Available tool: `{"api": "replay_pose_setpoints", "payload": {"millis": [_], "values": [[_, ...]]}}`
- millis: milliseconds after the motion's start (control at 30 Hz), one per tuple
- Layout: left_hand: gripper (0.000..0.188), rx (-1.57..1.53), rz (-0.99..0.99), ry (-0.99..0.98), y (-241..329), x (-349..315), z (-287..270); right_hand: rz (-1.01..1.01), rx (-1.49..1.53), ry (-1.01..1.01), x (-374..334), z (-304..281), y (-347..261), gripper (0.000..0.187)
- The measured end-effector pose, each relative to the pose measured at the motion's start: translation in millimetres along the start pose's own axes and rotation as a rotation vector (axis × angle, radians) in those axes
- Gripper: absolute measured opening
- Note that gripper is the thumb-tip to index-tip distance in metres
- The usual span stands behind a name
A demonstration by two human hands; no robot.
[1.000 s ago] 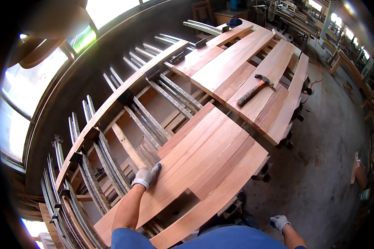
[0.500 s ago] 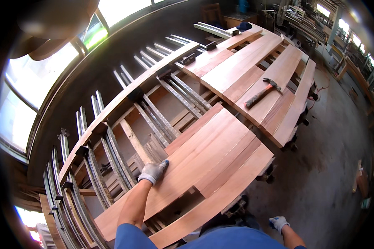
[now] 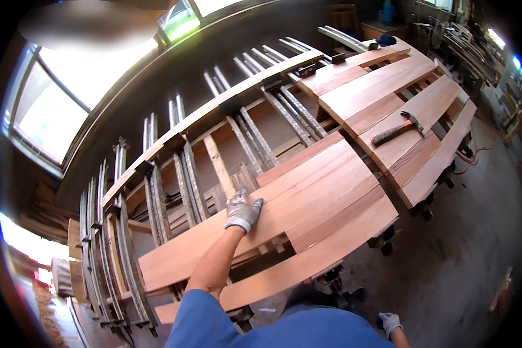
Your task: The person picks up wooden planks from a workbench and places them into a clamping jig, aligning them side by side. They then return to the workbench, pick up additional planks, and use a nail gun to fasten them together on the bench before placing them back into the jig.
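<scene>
My left hand (image 3: 243, 213), in a grey-white work glove, lies on a wide reddish wood board (image 3: 185, 250) with its fingers apart at the board's far edge. A pale narrow wood strip (image 3: 219, 165) runs away from the fingertips. Along the near side, a long board (image 3: 330, 243) is separated from the wide one by a gap at its left part; shorter pieces fill the right part. My right hand (image 3: 390, 322), gloved too, hangs low at the right, its fingers curled with nothing visible in them.
Metal clamp bars (image 3: 253, 139) stick out beneath the boards, across a pale wood rail (image 3: 209, 110). A second board panel (image 3: 383, 72) carries a claw hammer (image 3: 397, 130); a dark cap (image 3: 385, 39) sits at its far end. A red cord (image 3: 475, 152) trails over the concrete floor (image 3: 441, 255).
The view has turned left, so the panels and hammer appear farther right. My left hand still rests at the far edge, its fingers now more spread. The right hand stays low.
</scene>
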State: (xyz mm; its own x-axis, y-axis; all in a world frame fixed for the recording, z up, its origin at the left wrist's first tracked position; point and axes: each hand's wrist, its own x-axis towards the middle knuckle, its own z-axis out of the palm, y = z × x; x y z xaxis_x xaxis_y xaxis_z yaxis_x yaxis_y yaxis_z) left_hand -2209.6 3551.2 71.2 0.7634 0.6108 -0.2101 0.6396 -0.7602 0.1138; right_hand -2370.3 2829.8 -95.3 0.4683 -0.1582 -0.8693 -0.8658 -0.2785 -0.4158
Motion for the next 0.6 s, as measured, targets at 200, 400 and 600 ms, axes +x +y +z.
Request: {"api": "replay_pose_setpoints", "payload": {"millis": [200, 400, 600], "values": [[0.067, -0.210, 0.296, 0.496, 93.8, -92.9, 29.6, -0.403, -0.586, -0.062, 109.8, -89.0, 123.4, 0.013], [0.043, -0.537, 0.842, 0.305, 263.2, -287.8, 55.8, 0.117, 0.207, 0.095, 31.3, -137.2, 90.7, 0.013], [0.035, -0.618, 1.024, -0.287, 395.8, -381.9, 108.8, 0.190, 0.463, 0.159, 36.0, -225.5, 142.2, 0.011]]}}
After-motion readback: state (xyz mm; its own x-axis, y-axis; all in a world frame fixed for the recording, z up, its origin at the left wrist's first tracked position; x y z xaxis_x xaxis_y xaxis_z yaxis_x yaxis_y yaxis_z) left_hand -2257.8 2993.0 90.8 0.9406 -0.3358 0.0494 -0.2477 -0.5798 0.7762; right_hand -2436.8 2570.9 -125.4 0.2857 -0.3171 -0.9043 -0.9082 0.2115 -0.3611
